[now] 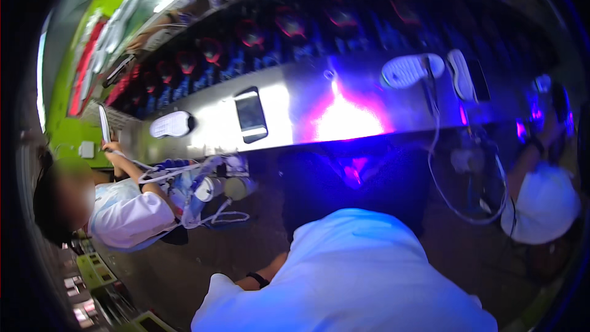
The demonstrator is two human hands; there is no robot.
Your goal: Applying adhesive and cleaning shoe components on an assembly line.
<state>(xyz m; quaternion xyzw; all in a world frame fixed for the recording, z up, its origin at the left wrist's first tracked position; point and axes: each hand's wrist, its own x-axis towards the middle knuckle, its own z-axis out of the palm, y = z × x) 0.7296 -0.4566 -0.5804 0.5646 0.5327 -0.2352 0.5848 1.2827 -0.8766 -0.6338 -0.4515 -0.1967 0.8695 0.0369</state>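
Observation:
My left hand [276,266] shows only in part below a dark wristband, low beside my white shirt; its fingers are hidden behind the shirt. My right hand is out of sight. Before me runs a shiny metal worktable [215,133]. A dark-screened phone [251,115] lies on it, left of a glaring white patch fringed with magenta and blue light. Farther left is a white shoe sole [170,124]. Toward the right lie another white sole [399,72] and a narrower one [461,75], beside a dark flat rectangle [479,80].
Behind the worktable stretches a dark row of blurred fixtures [252,37] with red and blue glints. A person [132,215] is at the left end, near tubes and a white tub [209,189]. Another person [544,203] is at the right. A cable loop [432,166] hangs off the edge.

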